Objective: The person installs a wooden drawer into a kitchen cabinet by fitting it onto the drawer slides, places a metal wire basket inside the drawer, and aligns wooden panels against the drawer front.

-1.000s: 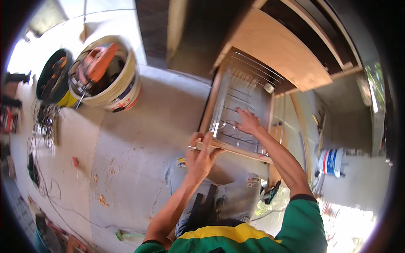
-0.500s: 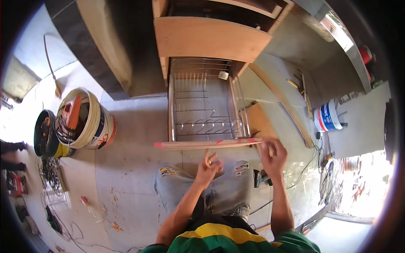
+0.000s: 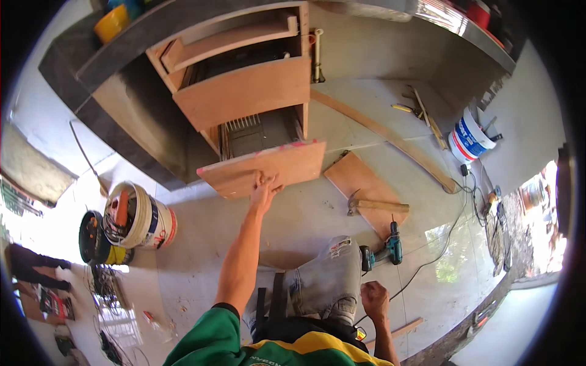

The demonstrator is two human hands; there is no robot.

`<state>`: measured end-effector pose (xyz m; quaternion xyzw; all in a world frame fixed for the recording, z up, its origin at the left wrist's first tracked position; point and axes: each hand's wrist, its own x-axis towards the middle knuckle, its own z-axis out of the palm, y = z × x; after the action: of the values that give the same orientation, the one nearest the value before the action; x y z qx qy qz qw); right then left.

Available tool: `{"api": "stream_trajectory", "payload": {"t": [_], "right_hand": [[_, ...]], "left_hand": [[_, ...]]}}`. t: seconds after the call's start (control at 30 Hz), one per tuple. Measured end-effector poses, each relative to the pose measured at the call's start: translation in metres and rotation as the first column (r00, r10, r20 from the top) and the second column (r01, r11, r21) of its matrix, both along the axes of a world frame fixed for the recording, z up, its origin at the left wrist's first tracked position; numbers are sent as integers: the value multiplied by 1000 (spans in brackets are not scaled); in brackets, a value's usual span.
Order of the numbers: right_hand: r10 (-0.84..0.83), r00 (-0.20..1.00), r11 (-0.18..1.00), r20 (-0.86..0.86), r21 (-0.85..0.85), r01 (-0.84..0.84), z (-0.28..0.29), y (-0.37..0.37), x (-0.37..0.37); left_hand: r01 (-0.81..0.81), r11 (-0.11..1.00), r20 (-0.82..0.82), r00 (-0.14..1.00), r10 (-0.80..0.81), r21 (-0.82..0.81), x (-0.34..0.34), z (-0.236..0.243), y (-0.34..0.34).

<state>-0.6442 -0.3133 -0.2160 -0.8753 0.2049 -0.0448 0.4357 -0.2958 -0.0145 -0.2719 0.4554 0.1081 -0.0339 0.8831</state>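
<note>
My left hand [image 3: 265, 190] reaches forward, fingers partly stretched and pressed against the outer face of the lower drawer front [image 3: 293, 166], a light wooden panel with pink marks along its top edge. Behind that panel, a wire rack [image 3: 243, 124] shows inside the partly pulled-out drawer. My right hand [image 3: 374, 299] is drawn back beside my right knee, its fingers curled closed with nothing visible in them. A teal cordless drill [image 3: 392, 244] lies on the floor ahead of it. Beyond the drill, a claw hammer [image 3: 381, 206] rests across a loose wooden panel [image 3: 360, 177].
Above stands the wooden cabinet's upper drawer [image 3: 250, 91]. White buckets of tools stand left [image 3: 146, 219] and right [image 3: 469, 139]. A long wooden strip [image 3: 384, 131] and a black cable [image 3: 442, 259] lie on the right-hand floor. Another person's dark-clothed legs [image 3: 38, 266] show far left.
The drawer has slid inward, covering more of the rack. My left hand has come up onto its front; my right hand has left the panel's edge and pulled back. My view has turned right.
</note>
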Motion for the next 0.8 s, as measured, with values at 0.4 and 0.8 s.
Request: {"api": "stream_trajectory", "payload": {"t": [0.4,0.8], "right_hand": [[135,985,980,106,130,-148,-28,19,12],[390,909,913,145,66,-402,-55,31,39]], "left_hand": [[304,-22,-272,817,-509,952,-250,-165,16],[304,-90,-303,785,-540,948,-239,-104,-15]]}}
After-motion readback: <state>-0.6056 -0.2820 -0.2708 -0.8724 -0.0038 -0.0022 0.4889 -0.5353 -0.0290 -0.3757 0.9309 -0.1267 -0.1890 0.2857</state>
